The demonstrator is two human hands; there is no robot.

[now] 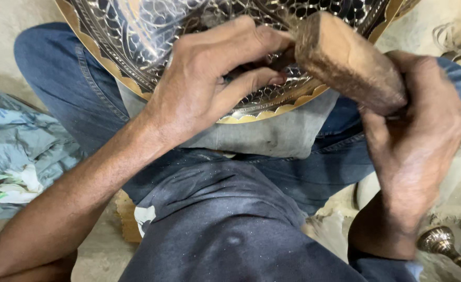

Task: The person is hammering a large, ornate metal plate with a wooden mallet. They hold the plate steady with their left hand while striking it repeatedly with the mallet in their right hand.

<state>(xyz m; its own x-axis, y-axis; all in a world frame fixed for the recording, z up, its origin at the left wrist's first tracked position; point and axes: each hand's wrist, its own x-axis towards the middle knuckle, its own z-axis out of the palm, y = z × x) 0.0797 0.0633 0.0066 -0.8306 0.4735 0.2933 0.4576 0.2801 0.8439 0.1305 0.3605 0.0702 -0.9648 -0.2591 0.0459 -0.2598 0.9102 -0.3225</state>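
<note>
Keep your left hand (204, 83) pinched firmly on the hidden punch against the engraved metal tray (136, 36); your right hand (424, 136), fingers wrapped tight around the wooden mallet (345, 57), should strike squarely.

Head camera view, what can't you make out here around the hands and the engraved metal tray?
- Engraved metal tray: its upper part is cut off by the top edge.
- Whatever the left hand pinches against the tray: hidden under its fingers.
- Wooden mallet: motion-blurred; its handle is covered by the right hand.
- Brass object: cut off at the lower right corner, kind unclear.
</note>
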